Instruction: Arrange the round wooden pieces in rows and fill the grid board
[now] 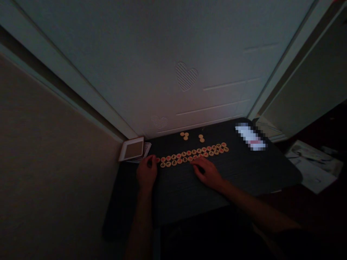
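Two long rows of round Chinese chess pieces, an upper row (189, 153) and a lower row (174, 163), lie face up with red and dark characters. My left hand (146, 172) is closed in a pinch at the left end of the upper row, its fingertips on the end piece (158, 160). My right hand (208, 174) is curled at the near edge of the lower row. Its thumb and fingertips come together against the pieces near the middle; whether one is between them is hidden. Behind the rows, several blank-looking discs (185, 138) lie in two small groups.
The dark table (184, 195) stands against a white panel (173, 101) with embossed hearts. At its back left is a shallow white tray or box (131, 149). A bright, pixelated rectangle (251, 136) lies at the right. Papers (314, 169) sit lower, beyond the right edge.
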Action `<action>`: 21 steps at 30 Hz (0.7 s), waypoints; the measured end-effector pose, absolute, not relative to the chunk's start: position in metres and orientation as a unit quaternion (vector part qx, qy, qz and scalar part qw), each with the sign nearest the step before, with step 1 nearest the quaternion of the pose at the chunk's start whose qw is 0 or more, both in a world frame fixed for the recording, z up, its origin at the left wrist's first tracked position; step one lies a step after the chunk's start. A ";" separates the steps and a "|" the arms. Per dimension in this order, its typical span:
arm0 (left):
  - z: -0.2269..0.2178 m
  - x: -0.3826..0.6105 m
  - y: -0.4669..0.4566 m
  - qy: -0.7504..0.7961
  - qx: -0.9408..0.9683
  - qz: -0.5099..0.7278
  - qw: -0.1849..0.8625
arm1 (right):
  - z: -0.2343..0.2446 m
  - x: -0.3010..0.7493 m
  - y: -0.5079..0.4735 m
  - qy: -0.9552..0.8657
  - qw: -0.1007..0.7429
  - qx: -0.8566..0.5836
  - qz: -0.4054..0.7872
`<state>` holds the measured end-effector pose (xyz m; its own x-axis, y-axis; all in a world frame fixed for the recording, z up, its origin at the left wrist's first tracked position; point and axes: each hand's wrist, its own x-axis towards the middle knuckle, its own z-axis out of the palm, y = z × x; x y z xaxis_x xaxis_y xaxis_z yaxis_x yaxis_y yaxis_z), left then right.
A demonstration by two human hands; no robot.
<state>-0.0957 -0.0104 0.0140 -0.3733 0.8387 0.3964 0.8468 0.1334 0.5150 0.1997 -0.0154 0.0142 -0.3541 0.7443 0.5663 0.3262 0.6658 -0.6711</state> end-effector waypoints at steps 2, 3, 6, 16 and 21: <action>0.017 -0.091 -0.012 -0.743 -0.557 -0.370 0.015 | 0.014 0.200 -0.015 -0.788 0.461 -0.339 0.226; 0.020 -0.088 -0.012 -0.736 -0.560 -0.380 0.017 | 0.014 0.199 -0.015 -0.786 0.465 -0.340 0.225; 0.031 -0.070 -0.004 -0.699 -0.603 -0.384 -0.004 | 0.016 0.200 -0.015 -0.771 0.487 -0.348 0.218; 0.058 0.009 0.086 -0.613 -0.745 -0.261 -0.030 | 0.021 0.203 -0.009 -0.689 0.537 -0.416 0.253; 0.056 0.049 0.115 -0.538 -0.817 -0.203 -0.055 | 0.023 0.206 -0.006 -0.639 0.580 -0.438 0.253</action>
